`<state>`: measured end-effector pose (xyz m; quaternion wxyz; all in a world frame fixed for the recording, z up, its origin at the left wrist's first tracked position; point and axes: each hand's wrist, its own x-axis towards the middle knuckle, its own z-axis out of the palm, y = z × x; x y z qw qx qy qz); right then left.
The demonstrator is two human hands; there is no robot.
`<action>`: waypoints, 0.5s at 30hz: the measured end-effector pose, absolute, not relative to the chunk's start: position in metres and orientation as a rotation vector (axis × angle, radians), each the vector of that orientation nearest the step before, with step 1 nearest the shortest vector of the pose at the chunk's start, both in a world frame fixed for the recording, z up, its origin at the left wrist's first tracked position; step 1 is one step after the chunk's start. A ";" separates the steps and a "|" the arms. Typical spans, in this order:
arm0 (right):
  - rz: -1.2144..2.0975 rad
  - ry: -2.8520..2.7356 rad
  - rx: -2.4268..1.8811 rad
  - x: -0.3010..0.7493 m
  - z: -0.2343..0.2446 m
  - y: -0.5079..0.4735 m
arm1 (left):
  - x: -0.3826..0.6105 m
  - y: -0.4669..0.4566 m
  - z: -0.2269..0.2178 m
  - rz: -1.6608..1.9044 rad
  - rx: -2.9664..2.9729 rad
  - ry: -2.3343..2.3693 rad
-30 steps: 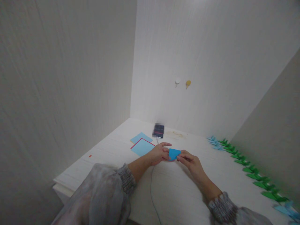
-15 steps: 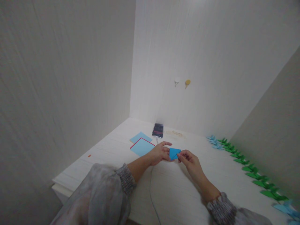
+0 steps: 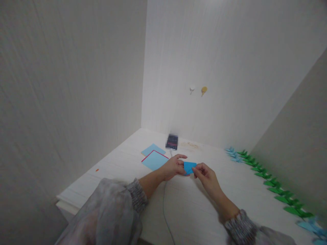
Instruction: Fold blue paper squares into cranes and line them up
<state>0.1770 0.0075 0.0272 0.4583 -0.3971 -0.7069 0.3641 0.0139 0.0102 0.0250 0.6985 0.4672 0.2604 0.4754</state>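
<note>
Pixelation is covering the dark device at the back of the counter, so I am not making out any lettering there. My left wrist is hiding a corner of the red-edged sheet. Between my hands I am holding the folded blue paper, its longer axis running left to right, its ends partly covered. My left grip is clasping one side, index finger extending free; my right grip is pinching the other, thumb and forefinger nearly meeting.
</note>
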 end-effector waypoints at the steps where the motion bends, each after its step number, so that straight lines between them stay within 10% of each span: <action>1: 0.917 -1.747 -0.964 0.177 0.027 0.007 | 0.014 0.010 0.025 1.074 1.025 0.588; 15: 0.640 -1.909 -0.835 0.185 0.027 0.018 | 0.016 0.007 0.029 0.958 0.996 0.673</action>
